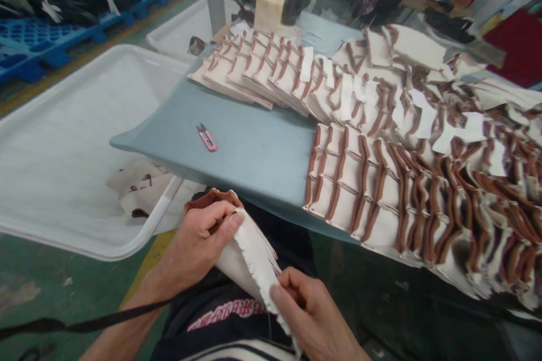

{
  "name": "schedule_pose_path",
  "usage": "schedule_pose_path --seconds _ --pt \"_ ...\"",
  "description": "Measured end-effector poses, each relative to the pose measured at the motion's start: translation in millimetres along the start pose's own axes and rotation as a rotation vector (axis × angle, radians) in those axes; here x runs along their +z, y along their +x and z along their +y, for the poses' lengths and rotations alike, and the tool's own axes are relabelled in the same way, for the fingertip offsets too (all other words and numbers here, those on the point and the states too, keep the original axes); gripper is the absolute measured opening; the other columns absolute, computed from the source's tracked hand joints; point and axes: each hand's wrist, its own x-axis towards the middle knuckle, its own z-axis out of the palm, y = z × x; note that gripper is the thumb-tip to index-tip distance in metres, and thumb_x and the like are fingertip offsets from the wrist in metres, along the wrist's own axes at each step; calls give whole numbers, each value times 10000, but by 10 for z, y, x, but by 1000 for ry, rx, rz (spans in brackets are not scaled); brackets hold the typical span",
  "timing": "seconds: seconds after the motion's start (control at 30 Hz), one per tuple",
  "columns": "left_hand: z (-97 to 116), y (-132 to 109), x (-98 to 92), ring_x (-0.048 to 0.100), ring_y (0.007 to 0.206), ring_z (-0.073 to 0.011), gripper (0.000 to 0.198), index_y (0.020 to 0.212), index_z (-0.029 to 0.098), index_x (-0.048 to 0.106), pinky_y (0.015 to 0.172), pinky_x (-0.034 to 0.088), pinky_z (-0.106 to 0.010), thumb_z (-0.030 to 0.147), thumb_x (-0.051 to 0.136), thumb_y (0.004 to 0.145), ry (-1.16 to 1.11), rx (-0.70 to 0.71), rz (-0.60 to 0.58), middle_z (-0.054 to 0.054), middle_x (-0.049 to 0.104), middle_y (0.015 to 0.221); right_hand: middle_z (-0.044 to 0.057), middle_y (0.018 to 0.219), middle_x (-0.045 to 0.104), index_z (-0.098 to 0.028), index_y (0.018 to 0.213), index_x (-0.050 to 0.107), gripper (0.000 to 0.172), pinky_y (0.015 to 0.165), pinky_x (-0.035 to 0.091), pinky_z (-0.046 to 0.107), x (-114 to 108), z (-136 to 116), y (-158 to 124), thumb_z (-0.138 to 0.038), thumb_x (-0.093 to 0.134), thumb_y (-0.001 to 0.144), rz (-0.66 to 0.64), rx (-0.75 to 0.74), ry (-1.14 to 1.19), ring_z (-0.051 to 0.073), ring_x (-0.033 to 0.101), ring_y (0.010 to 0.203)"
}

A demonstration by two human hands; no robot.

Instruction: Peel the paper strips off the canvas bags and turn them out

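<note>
A cream fabric piece with brown trim [241,271] lies over my lap, below the table's front edge. Along it runs a white strip with a ragged edge [256,262]. My left hand [201,237] is closed, thumb and forefinger pinching the strip's upper end together with the fabric piece. Lower and to the right, my right hand [302,307] is closed on the white strip, which trails below its fingers. The far part of the fabric is hidden behind my left hand.
On the blue-grey table [254,141] lie pink thread snips [206,137]. Rows of stacked cream pieces with brown edges [355,180] cover the table's right side and back. A white bin [84,152] stands at left, holding a few pieces. Blue pallets [51,39] carry dark bundles.
</note>
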Motion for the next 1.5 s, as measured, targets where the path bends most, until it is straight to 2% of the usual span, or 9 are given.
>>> schedule_pose_path --seconds 0.2,0.33,0.47,0.57,0.77,1.0,1.17,1.3,1.5 --pt "98 -46 -47 514 540 -108 333 724 206 651 523 385 -220 266 572 1042 -39 127 -100 63 587 623 5 743 723 -233 914 735 279 641 503 260 -356 -19 -151 -467 651 1041 377 -130 -121 178 673 670" --pt "141 -75 -49 583 605 -123 303 795 208 680 569 452 -208 260 560 1068 -104 165 -207 41 653 709 27 908 807 -232 1057 746 144 799 618 283 -449 -387 19 -348 755 971 461 -549 -94 201 773 829" --pt "268 -58 -54 591 585 -119 312 751 206 674 574 452 -203 284 580 1038 -100 158 -293 46 635 663 122 1288 817 -217 1331 673 477 1098 580 380 -423 -743 343 -454 863 962 327 -1025 -113 263 761 1243" --pt "324 -50 -71 498 513 -94 366 632 203 576 523 373 -197 272 607 990 -72 175 -285 71 519 570 132 1232 825 -197 1265 690 487 1133 528 407 -423 -875 579 -546 857 971 155 -1172 -153 267 743 1240" --pt "275 -70 -97 434 485 -82 352 642 199 587 500 305 -212 274 613 984 -27 177 -341 84 484 552 -25 718 633 -241 782 598 512 813 428 342 -526 -889 744 -659 848 939 52 -1135 -256 177 587 738" --pt "238 -77 -35 409 501 -71 382 608 191 549 514 310 -191 292 634 966 -122 105 -333 91 449 551 -73 637 501 -231 744 567 542 705 312 308 -573 -903 681 -659 789 993 -73 -1013 -306 129 463 621" --pt "134 -104 -57 438 523 -82 380 650 189 589 527 315 -202 328 645 999 -171 85 -338 79 480 578 -44 686 577 -218 762 613 558 736 377 296 -576 -906 660 -675 642 1080 -188 -891 -238 128 500 650" --pt "78 -136 -23 387 526 -101 503 635 196 541 527 287 -234 492 660 1024 -309 26 -413 69 425 573 -40 676 566 -222 741 638 593 677 404 271 -561 -940 617 -743 666 1022 -312 -745 -79 138 493 663" --pt "137 -225 93 305 505 -102 603 626 217 491 469 259 -232 645 694 999 -441 -138 -297 77 369 574 -47 676 497 -218 749 597 573 537 326 231 -520 -947 560 -735 664 986 -344 -591 93 116 401 607"
